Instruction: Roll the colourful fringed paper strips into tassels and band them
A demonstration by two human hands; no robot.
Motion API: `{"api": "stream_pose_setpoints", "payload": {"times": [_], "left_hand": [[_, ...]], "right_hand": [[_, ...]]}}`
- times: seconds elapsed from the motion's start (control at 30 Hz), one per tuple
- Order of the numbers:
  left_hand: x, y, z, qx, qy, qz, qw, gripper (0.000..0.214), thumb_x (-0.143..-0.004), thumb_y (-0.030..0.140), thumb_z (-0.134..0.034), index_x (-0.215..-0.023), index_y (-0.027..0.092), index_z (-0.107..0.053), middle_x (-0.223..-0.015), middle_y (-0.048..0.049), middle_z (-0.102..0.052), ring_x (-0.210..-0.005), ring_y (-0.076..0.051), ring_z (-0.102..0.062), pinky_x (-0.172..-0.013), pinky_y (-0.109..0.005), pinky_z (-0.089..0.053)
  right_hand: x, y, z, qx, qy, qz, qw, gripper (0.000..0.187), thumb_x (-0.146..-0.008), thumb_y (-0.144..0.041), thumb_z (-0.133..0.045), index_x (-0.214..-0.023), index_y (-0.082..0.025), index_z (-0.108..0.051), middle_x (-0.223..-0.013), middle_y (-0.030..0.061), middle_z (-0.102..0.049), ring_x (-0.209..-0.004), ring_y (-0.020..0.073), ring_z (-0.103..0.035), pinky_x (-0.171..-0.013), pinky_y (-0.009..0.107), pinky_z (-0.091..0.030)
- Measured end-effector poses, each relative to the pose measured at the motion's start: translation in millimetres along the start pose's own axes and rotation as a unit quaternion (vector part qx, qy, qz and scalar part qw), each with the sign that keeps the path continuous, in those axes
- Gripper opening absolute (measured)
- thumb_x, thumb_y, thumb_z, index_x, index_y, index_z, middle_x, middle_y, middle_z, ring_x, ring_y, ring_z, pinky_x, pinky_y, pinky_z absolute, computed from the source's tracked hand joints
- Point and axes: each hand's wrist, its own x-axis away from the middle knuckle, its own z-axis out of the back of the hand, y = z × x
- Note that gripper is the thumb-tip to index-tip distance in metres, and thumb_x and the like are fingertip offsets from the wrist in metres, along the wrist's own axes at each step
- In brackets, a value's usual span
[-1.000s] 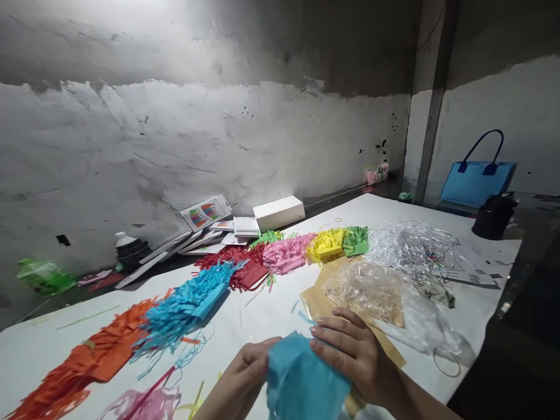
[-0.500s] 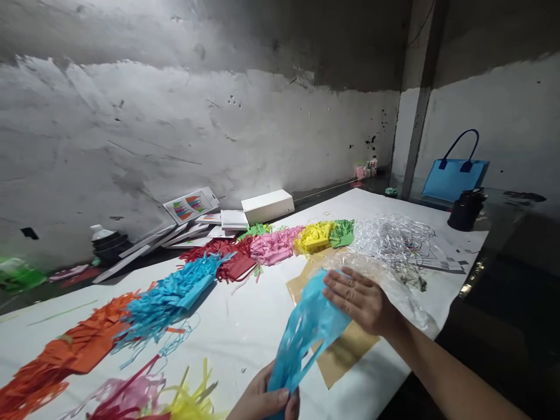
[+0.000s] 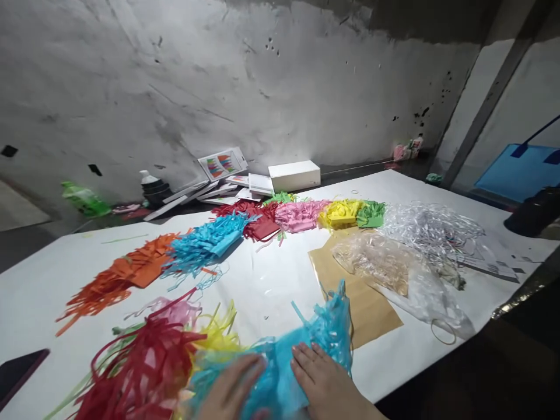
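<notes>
A blue fringed paper piece [image 3: 306,344] lies flat near the table's front edge. My left hand [image 3: 230,388] and my right hand [image 3: 324,379] both press down on it, fingers stretched out side by side. To the left of it sits a heap of red fringed strips [image 3: 140,367] with yellow strips [image 3: 219,332] and pink strips [image 3: 170,306] mixed in. A brown paper sheet [image 3: 367,297] lies just right of the blue piece.
A row of fringed paper stacks runs across the white table [image 3: 271,286]: orange [image 3: 126,274], blue [image 3: 205,242], dark red [image 3: 258,221], pink [image 3: 300,213], yellow [image 3: 341,213], green [image 3: 371,213]. Clear plastic bags [image 3: 394,268], white box [image 3: 294,175], blue bag [image 3: 520,175] stand farther off.
The blue fringed piece went from being held up between both hands to lying flat on the table under both palms. The view tilted down and left.
</notes>
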Motion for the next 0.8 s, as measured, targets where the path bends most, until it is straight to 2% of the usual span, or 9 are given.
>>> {"api": "stream_pose_setpoints", "payload": {"times": [0.07,0.2,0.3,0.4,0.5,0.63,0.7,0.77,0.8], "left_hand": [[-10.6,34.3,-29.8,-0.039,0.012,-0.088,0.995,0.044,-0.1,0.045,-0.046,-0.129,0.017,-0.063,-0.12,-0.0098,-0.077,-0.113,-0.02,-0.071,-0.094,-0.025,-0.057],[-5.4,62.2,-75.6,-0.11,0.031,-0.103,0.988,0.042,-0.099,0.037,-0.043,-0.124,0.011,-0.065,-0.12,-0.0117,-0.077,-0.109,-0.026,-0.073,-0.088,-0.034,-0.06],[7.5,57.3,-81.4,-0.111,0.002,-0.091,0.99,0.038,-0.095,0.032,-0.052,-0.127,0.014,-0.065,-0.127,-0.0115,-0.074,-0.114,-0.027,-0.071,-0.092,-0.035,-0.06],[13.7,54.0,-77.9,-0.108,-0.043,-0.077,0.99,0.044,-0.091,0.028,-0.058,-0.132,0.013,-0.062,-0.133,-0.0138,-0.07,-0.119,-0.03,-0.069,-0.093,-0.037,-0.06],[15.5,56.2,-78.5,-0.108,-0.041,-0.081,0.99,0.043,-0.089,0.024,-0.057,-0.13,0.013,-0.063,-0.13,-0.0155,-0.072,-0.115,-0.031,-0.071,-0.09,-0.039,-0.062],[17.3,60.3,-81.7,-0.101,-0.047,-0.074,0.991,0.044,-0.088,0.023,-0.059,-0.131,0.011,-0.061,-0.131,-0.0177,-0.071,-0.116,-0.033,-0.07,-0.09,-0.041,-0.063],[17.3,61.8,-81.7,-0.094,-0.047,-0.065,0.992,0.044,-0.089,0.024,-0.059,-0.131,0.011,-0.06,-0.131,-0.0183,-0.071,-0.116,-0.033,-0.07,-0.09,-0.041,-0.062],[17.2,62.3,-80.7,-0.083,-0.037,-0.06,0.994,0.043,-0.09,0.027,-0.06,-0.129,0.011,-0.061,-0.129,-0.0189,-0.072,-0.115,-0.033,-0.071,-0.09,-0.041,-0.063],[17.6,61.9,-80.0,-0.075,-0.029,-0.06,0.995,0.042,-0.09,0.029,-0.06,-0.128,0.011,-0.062,-0.127,-0.0194,-0.073,-0.115,-0.033,-0.071,-0.089,-0.041,-0.063]], "right_hand": [[0.6,-4.8,6.4,-0.036,-0.032,-0.013,0.999,0.061,-0.101,-0.044,-0.052,-0.149,-0.007,-0.047,-0.158,0.016,-0.039,-0.148,0.0312,-0.036,-0.122,0.044,-0.034],[12.1,4.2,15.8,-0.025,-0.034,-0.098,0.994,0.06,-0.095,-0.032,-0.058,-0.151,-0.014,-0.045,-0.16,0.0141,-0.039,-0.148,0.0322,-0.037,-0.123,0.05,-0.028],[35.8,31.2,22.3,0.045,0.024,-0.201,0.978,0.065,-0.085,-0.011,-0.058,-0.149,-0.015,-0.049,-0.156,0.0162,-0.045,-0.144,0.0333,-0.042,-0.122,0.057,-0.026],[71.8,66.5,41.7,0.093,0.054,-0.244,0.964,0.058,-0.086,-0.014,-0.058,-0.144,-0.018,-0.054,-0.152,0.0161,-0.051,-0.14,0.0361,-0.047,-0.114,0.065,-0.035],[101.5,84.7,77.0,0.121,0.089,-0.234,0.96,0.038,-0.092,-0.027,-0.057,-0.128,-0.018,-0.065,-0.135,0.0174,-0.066,-0.123,0.036,-0.064,-0.099,0.06,-0.052],[88.0,52.1,112.7,0.061,0.182,-0.18,0.965,0.033,-0.099,-0.016,-0.05,-0.13,-0.019,-0.061,-0.124,0.0121,-0.072,-0.117,0.024,-0.067,-0.102,0.041,-0.054],[61.5,24.3,106.9,-0.008,0.149,-0.061,0.987,0.034,-0.1,-0.016,-0.049,-0.132,-0.018,-0.059,-0.126,0.0095,-0.072,-0.122,0.0207,-0.064,-0.109,0.037,-0.049],[35.5,4.1,84.7,-0.039,0.124,0.029,0.991,0.029,-0.101,-0.024,-0.05,-0.127,-0.015,-0.061,-0.125,0.0094,-0.072,-0.121,0.0224,-0.064,-0.114,0.04,-0.044],[25.7,-1.2,70.5,-0.04,0.144,0.055,0.987,0.025,-0.103,-0.023,-0.048,-0.12,-0.015,-0.064,-0.12,0.0085,-0.074,-0.116,0.0216,-0.066,-0.113,0.04,-0.043]]}}
